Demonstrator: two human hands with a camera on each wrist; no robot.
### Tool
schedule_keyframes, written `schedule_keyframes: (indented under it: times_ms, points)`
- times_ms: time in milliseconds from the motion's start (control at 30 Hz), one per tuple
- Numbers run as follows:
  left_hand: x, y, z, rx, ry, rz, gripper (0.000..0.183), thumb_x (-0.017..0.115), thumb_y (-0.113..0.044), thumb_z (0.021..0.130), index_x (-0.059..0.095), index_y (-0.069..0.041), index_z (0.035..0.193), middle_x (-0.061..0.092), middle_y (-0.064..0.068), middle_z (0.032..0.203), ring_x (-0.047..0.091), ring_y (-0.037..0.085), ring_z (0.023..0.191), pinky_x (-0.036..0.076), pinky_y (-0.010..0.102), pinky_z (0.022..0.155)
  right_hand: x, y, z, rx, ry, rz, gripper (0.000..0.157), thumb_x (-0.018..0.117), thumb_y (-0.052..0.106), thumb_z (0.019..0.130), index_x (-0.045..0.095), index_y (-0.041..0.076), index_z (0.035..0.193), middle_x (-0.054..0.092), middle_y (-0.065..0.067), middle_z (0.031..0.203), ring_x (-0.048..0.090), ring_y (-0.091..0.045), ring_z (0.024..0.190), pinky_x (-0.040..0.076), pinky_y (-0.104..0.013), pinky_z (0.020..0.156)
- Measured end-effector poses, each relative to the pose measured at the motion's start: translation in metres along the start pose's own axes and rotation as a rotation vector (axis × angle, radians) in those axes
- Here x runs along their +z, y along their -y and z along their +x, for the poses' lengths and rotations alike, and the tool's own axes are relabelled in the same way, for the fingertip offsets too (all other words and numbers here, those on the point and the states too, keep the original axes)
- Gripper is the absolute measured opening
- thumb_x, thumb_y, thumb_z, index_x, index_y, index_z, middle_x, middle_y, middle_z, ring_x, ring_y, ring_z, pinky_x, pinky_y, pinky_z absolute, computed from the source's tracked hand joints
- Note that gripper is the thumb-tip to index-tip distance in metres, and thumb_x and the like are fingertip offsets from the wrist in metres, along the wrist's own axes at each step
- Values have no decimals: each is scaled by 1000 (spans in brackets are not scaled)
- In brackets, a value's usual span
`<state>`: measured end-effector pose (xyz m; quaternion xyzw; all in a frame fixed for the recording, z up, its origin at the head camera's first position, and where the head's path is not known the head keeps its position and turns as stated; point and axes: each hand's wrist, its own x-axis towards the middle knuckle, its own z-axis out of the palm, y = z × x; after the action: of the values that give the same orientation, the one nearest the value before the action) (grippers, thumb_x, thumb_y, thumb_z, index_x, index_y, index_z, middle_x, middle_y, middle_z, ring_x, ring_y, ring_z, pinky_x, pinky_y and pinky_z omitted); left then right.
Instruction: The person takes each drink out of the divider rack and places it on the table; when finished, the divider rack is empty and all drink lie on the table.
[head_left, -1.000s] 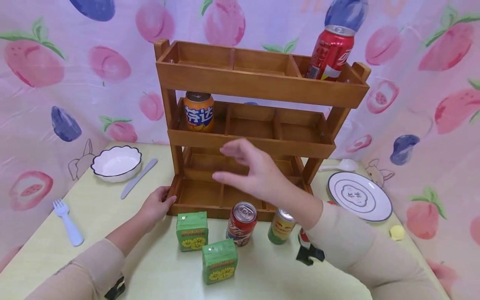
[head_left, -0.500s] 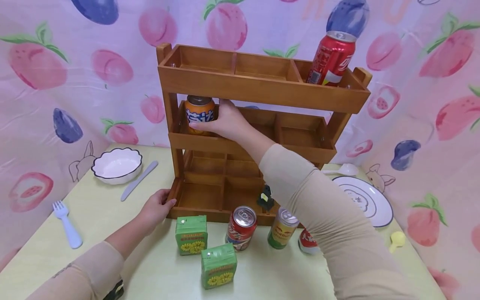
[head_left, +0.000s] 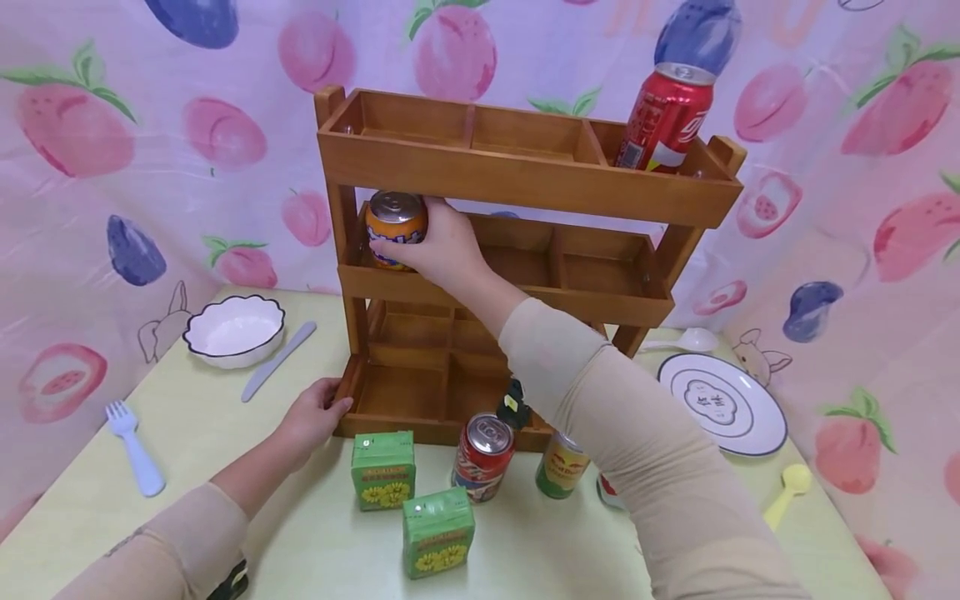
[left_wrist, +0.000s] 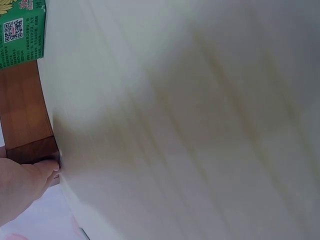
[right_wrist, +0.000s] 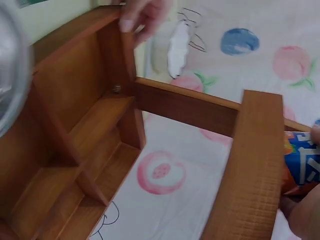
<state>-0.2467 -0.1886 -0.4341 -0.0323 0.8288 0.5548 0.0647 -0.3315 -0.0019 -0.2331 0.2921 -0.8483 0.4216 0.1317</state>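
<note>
My right hand [head_left: 450, 246] grips an orange soda can [head_left: 396, 223] in the left compartment of the wooden rack's [head_left: 525, 173] middle shelf. The can leans toward me, showing its silver lid. At the edge of the right wrist view, fingers and thumb sit around the can [right_wrist: 301, 162], behind the shelf's front board. My left hand [head_left: 311, 412] holds the rack's lower left corner, thumb in front; the left wrist view shows that hand [left_wrist: 25, 182] pinching the wood. A red soda can [head_left: 665, 117] stands in the top shelf's right compartment.
Before the rack stand two green drink cartons [head_left: 383, 471] [head_left: 438, 533], a red can [head_left: 483, 458] and a gold-green can [head_left: 562, 467]; my sleeve partly covers another red item [head_left: 609, 492]. A bowl [head_left: 234, 329], knife [head_left: 279, 361] and fork [head_left: 137, 450] lie left; a plate [head_left: 765, 417] and spoons [head_left: 795, 479] right.
My right hand has moved from in front of the rack up and left onto the orange can and taken hold of it. The can has tipped forward. The left hand has stayed put.
</note>
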Motion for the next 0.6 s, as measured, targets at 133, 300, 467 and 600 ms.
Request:
schedule_keyframes:
  times_ms: [133, 300, 467, 600]
  points:
    - [1, 1, 0, 18, 6, -15, 42, 44, -9, 94, 31, 9, 130, 40, 28, 127, 40, 35, 116, 33, 45, 97, 4, -5, -12, -202, -51, -81, 77, 79, 31, 65, 37, 8, 126, 49, -1, 118, 46, -7, 108, 36, -14, 90]
    - [0, 3, 0, 38, 13, -35, 42, 42, -8, 94, 29, 11, 130, 39, 29, 127, 39, 36, 116, 33, 44, 97, -1, -12, -24, -459, -95, -194, 77, 80, 25, 65, 38, 2, 125, 47, -7, 121, 42, -11, 114, 31, -17, 96]
    - [0, 4, 1, 33, 17, -27, 43, 43, -9, 94, 29, 10, 131, 39, 29, 128, 39, 36, 116, 33, 45, 97, -19, -13, -41, -652, -165, -184, 77, 79, 21, 65, 38, -1, 127, 47, -12, 122, 41, -16, 116, 33, -24, 97]
    - [0, 3, 1, 9, 24, -16, 45, 43, -11, 95, 28, 9, 132, 37, 28, 130, 37, 36, 118, 31, 45, 98, -43, 13, -75, -636, -213, -52, 74, 82, 8, 60, 42, -7, 120, 50, -17, 116, 47, -20, 110, 40, -27, 92]
